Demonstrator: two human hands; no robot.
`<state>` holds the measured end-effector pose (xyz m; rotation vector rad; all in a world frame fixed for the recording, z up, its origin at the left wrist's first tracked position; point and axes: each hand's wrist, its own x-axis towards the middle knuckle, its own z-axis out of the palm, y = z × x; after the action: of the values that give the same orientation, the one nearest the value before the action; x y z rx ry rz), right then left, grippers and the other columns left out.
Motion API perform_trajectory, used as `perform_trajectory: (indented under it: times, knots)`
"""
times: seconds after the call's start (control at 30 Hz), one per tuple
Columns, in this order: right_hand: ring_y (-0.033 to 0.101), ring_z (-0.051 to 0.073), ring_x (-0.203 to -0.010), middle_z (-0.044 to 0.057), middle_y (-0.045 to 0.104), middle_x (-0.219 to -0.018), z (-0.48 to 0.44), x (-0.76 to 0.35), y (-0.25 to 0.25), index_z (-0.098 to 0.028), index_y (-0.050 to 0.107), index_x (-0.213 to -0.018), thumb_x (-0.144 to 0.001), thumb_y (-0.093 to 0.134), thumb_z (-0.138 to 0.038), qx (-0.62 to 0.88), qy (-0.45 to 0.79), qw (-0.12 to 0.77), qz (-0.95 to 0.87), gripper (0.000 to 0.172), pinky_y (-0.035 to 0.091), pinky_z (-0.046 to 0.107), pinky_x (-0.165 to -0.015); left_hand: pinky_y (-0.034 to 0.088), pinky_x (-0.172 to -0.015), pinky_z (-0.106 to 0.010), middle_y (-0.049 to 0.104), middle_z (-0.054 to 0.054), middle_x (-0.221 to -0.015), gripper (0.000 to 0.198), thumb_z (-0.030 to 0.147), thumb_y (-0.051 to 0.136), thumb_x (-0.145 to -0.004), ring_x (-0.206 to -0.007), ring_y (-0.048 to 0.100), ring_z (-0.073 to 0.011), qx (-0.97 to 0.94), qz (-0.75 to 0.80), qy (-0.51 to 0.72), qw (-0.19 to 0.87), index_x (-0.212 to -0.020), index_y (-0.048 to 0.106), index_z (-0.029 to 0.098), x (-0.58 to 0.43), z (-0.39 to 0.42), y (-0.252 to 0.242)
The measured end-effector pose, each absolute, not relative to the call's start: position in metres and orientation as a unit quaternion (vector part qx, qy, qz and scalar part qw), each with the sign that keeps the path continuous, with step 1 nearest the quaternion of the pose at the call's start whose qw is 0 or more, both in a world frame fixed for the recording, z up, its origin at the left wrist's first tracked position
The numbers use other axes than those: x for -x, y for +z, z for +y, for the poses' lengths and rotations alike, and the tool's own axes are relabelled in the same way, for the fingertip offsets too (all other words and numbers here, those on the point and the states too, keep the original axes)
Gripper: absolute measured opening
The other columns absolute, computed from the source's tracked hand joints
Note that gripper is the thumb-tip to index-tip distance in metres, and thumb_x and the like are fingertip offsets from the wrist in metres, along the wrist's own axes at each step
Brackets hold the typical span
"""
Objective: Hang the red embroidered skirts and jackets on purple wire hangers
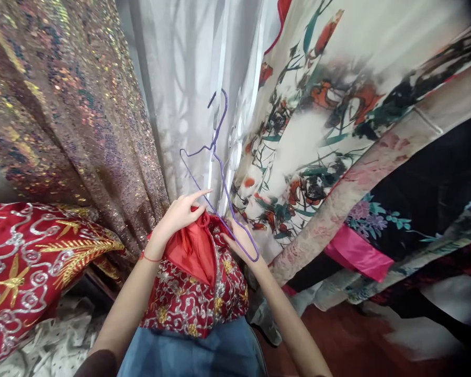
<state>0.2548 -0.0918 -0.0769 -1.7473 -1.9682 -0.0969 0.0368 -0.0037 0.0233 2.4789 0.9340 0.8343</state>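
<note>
The red embroidered garment [184, 309] lies bunched on your lap [176, 356], directly below your fingers, its red lining [188, 256] turned up between both hands. The lap appears to bear its weight, leaving your fingers at its upper edge.

Your left hand [184, 213] is at that edge: index finger stretched out, thumb apart from it. Whether the remaining fingers pinch cloth cannot be told. Your right hand [242, 237] is at the opposite side of the opening, partly behind the purple hanger [213, 146]; its fingers are largely hidden, so their grip cannot be told.

The hanger stands tilted, hook above your fingers, low end over the right hand, which probably steadies it.

Beyond your left fingers are a second red embroidered cloth [19, 267] and a sequinned drape [74, 104]; ahead, a whitish curtain [180, 78]; beyond the right, a floral-printed cloth [298, 146] and a black floral cloth [427, 173].

Count: one hanger, two red embroidered pieces, one sequinned drape, one pink satin piece [359, 254] right of your fingers.
</note>
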Motion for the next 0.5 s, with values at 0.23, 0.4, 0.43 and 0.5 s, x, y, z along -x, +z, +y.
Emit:
perform_trajectory:
  times: [0.23,0.4,0.43,0.5]
  knots:
    - [0.057,0.020,-0.090,0.010,0.064,-0.096,-0.078,-0.258,-0.094,-0.016,0.058,-0.087,-0.091,0.044,-0.015,0.639,0.002,0.227,-0.735,0.014,0.040,0.032,-0.082,0.028,-0.060,-0.022,0.047,0.006,-0.054,0.046,0.043,0.048,-0.093,-0.053,0.040,-0.0128,-0.900,0.331,0.238,0.150,-0.134,0.060,0.026,-0.037,0.008,0.016]
    - [0.055,0.013,-0.068,0.001,0.062,-0.085,-0.089,-0.265,-0.110,-0.018,0.050,-0.103,-0.092,0.053,-0.035,0.634,0.068,0.267,-0.723,0.021,0.042,0.025,-0.067,0.033,-0.064,-0.022,0.051,0.006,-0.058,0.050,0.056,0.057,-0.087,-0.056,0.046,-0.0137,-0.910,0.280,0.224,0.206,-0.126,0.064,0.026,-0.037,0.007,0.005]
    - [0.053,0.013,-0.065,-0.001,0.060,-0.082,-0.091,-0.265,-0.117,-0.018,0.050,-0.104,-0.089,0.058,-0.040,0.637,0.096,0.289,-0.708,0.028,0.041,0.025,-0.065,0.034,-0.065,-0.022,0.053,0.005,-0.060,0.051,0.057,0.058,-0.086,-0.057,0.048,-0.0141,-0.909,0.277,0.221,0.218,-0.126,0.063,0.027,-0.037,0.006,0.002]
    - [0.050,0.014,-0.063,-0.003,0.056,-0.075,-0.097,-0.262,-0.132,-0.020,0.051,-0.096,-0.084,0.064,-0.042,0.628,0.155,0.335,-0.685,0.029,0.040,0.026,-0.063,0.035,-0.066,-0.022,0.056,0.004,-0.064,0.048,0.057,0.057,-0.087,-0.061,0.051,-0.0149,-0.902,0.286,0.227,0.231,-0.123,0.063,0.027,-0.037,0.002,-0.003]
